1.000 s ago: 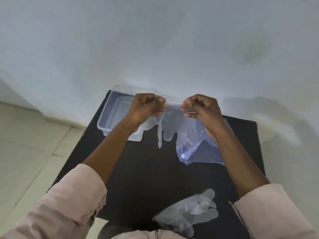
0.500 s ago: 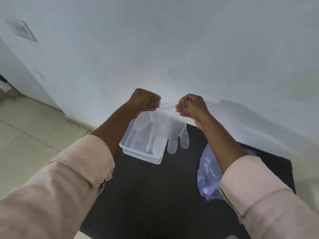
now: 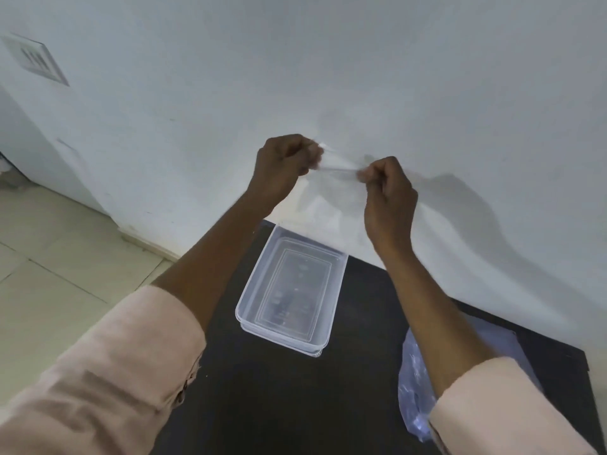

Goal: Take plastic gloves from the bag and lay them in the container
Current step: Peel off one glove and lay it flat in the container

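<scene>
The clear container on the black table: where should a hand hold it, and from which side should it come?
Pinch a long rim of the container from above; its right rim looks freest. It sits open and upright on the table, and the left forearm crosses above its left side.

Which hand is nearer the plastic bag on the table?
Right. The right hand is raised above the table, its forearm crossing over the bag; the left hand is further left, beyond the container.

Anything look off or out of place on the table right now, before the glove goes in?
Nothing stands out. The clear container sits flat on the black table, skewed to its edges, and appears empty. The bag lies crumpled beside it. Left hand and right hand hold the glove stretched above, intact as far as visible.
</scene>
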{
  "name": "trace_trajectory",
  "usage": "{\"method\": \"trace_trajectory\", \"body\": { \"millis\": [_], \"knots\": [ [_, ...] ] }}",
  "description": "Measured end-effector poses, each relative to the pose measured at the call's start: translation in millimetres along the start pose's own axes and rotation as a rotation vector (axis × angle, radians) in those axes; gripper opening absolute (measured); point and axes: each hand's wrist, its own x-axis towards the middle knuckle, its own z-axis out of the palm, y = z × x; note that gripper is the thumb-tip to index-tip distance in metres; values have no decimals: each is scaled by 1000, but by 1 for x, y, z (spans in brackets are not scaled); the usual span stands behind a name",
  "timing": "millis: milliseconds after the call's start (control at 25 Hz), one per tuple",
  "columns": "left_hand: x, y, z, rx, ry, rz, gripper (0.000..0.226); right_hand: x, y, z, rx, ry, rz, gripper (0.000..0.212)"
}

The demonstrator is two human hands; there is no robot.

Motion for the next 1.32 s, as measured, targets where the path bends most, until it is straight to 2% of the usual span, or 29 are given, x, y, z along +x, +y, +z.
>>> {"method": "trace_trajectory", "body": {
  "millis": [80,200,280,400,600,720,840,960,1080,1320],
  "knots": [
    [-18,-17,-7,17,-12,64,15,-29,8,5,-23,11,-105,16],
    [-49,-70,-23,178,-63,60,13,-71,47,22,-42,-145,-88,13],
    [-65,-105,-32,378,-145,36,15,-93,76,34,-80,-272,-35,14],
    [-80,-146,-39,525,-277,-23,18,-118,109,46,-203,-404,15,13],
    [-93,-191,-34,794,-537,-5,21,-142,131,56,-459,-504,-63,8],
    [-98,-199,-32,966,-562,76,21,-148,133,61,-609,-565,-89,5],
    [-100,-202,-35,1145,-609,178,22,-150,132,64,-706,-661,-84,13],
    [-101,-202,-38,1244,-672,180,26,-149,129,63,-802,-789,-61,20],
    [-100,-200,-40,1304,-726,222,29,-148,126,61,-857,-885,-119,24],
    [-95,-186,-41,1496,-938,174,54,-134,119,49,-908,-1202,-221,40]
  ]
}}
